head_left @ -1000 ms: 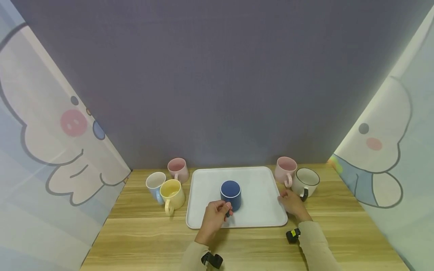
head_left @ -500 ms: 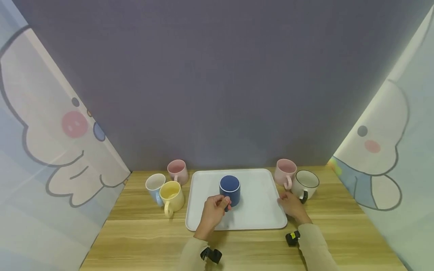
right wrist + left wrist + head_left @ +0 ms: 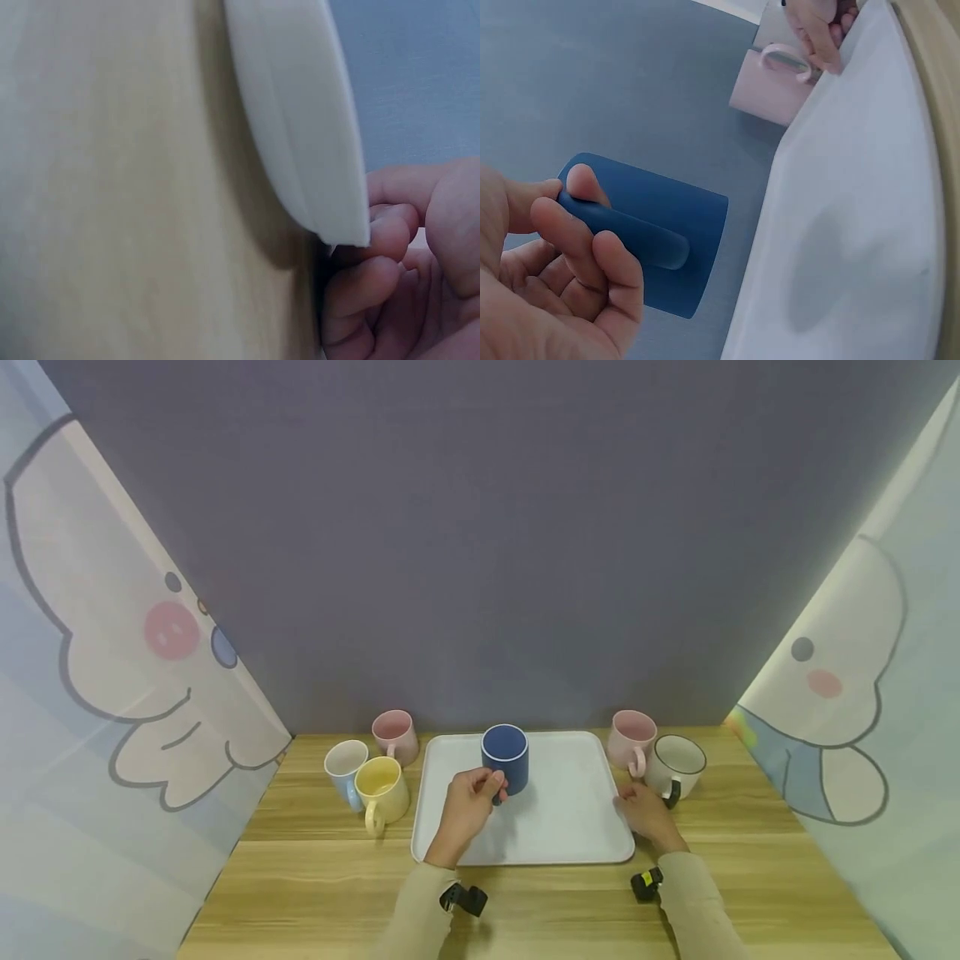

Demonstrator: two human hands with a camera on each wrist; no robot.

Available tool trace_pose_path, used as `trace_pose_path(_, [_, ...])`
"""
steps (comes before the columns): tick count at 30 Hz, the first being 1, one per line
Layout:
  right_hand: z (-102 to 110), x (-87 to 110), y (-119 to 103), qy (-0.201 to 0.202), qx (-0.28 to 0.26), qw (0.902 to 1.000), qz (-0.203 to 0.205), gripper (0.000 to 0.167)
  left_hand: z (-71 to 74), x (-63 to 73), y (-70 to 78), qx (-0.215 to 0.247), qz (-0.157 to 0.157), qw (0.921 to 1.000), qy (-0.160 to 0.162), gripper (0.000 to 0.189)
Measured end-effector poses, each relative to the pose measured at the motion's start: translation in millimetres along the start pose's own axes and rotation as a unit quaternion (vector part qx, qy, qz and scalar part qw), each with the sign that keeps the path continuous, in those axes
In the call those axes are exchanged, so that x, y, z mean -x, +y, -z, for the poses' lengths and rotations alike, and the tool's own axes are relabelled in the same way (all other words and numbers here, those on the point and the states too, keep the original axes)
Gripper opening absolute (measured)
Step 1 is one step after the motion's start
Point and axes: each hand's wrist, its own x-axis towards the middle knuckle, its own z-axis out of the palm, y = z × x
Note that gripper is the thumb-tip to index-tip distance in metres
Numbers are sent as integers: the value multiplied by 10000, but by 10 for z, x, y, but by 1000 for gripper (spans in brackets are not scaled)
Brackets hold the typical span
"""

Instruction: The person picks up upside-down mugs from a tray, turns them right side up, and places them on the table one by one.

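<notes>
My left hand (image 3: 467, 806) pinches the handle of a dark blue mug (image 3: 510, 778), which hangs upright above the white tray (image 3: 562, 831). In the left wrist view the thumb and fingers are curled on the mug's handle (image 3: 641, 238), and a shadow falls on the tray below. My right hand (image 3: 647, 814) holds the tray's right rim; in the right wrist view its fingers (image 3: 367, 289) bend at the underside of the rim. Just beyond that hand stand a pink mug (image 3: 630, 747) and a cream mug (image 3: 667, 772) with a black handle.
Left of the tray stand a yellow mug (image 3: 390, 802), a light blue mug (image 3: 339, 785) and another pink mug (image 3: 405, 747). All rest on the wooden table (image 3: 322, 893). A grey wall (image 3: 495, 568) rises behind, with patterned panels at both sides.
My left hand has lifted the blue mug off the tray, carrying it upward and slightly away from me. The right hand stays at the tray's right edge.
</notes>
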Motion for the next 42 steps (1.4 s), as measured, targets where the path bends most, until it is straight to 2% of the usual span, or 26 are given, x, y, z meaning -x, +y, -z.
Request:
trace_pose_path(8, [2,-2,-21,-62,-13,10000,10,29,48,-60,129,-8,-134,9999,100,32])
trace_pose_path(22, [-12,-21,9,-71,-71,9999,-91,29,80,-130,251,1,-265,9995,155,31])
trace_pose_path(28, [-6,-27,20,-41,-4,10000,-45,29,79,-141,265,337,-259,9990,123,30])
trace_pose_path(32, [-9,-42,27,-33,-14,10000,-32,30,75,-141,240,822,-169,9965,17,31])
trace_pose_path(34, [-10,-40,24,-29,-55,10000,-37,30,74,-133,222,1128,-109,9935,-73,31])
trace_pose_path(37, [-14,-35,20,-16,-121,9999,-20,29,68,-120,188,1704,24,9851,-231,29])
trace_pose_path(42, [-18,-15,13,11,-199,9998,-37,28,50,-96,116,2787,331,9585,-490,26])
